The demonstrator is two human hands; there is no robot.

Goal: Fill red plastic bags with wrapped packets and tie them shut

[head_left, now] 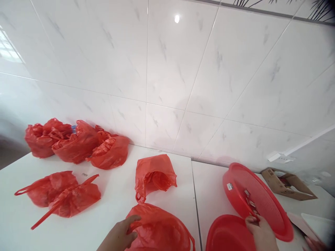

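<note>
My left hand [121,233] grips the near-left edge of a red plastic bag [162,230], whose mouth gapes open toward me. My right hand [261,232] is at the lower left of a large red plastic basin [264,195], with fingers pinched together near its small packets [250,202]. What those fingertips hold, if anything, I cannot make out. Partly beneath my right hand is a second red basin [227,233], cut off by the bottom edge. Just beyond the held bag, another open red bag [157,174] lies on the white table [117,195].
Several filled red bags [75,143] stand along the tiled wall at the back left. Tied red bags [65,195] lie in front of them. A cardboard box [288,188] sits at the right. A blurred hand of another person [314,243] shows at the lower right.
</note>
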